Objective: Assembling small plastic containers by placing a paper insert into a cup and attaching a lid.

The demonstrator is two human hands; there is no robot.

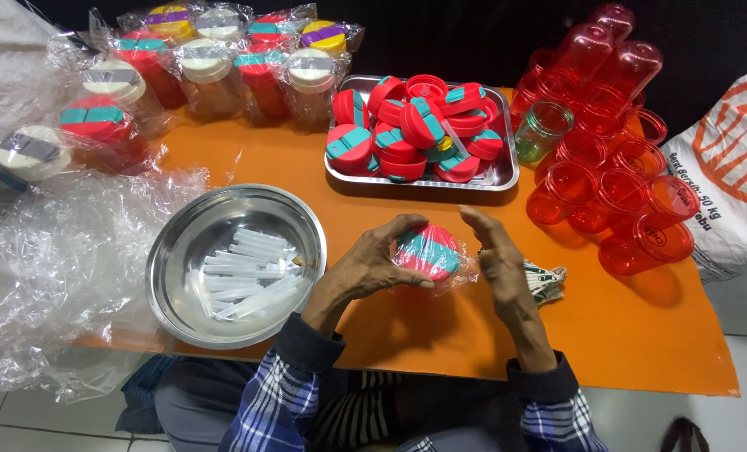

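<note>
Centre of frame: the left hand (365,266) curls its fingers around a red cup with a teal-banded lid (428,253), wrapped in clear plastic film and resting on the orange table (641,335). The right hand (501,261) stands just beside the cup, fingers extended and slightly apart, touching the film. Lower left: a round steel bowl (181,243) holding clear straws (252,272). Upper centre: a steel tray (503,172) of red lids. Upper right: stacked red cups (616,192). Upper left: wrapped finished cups (206,71).
</note>
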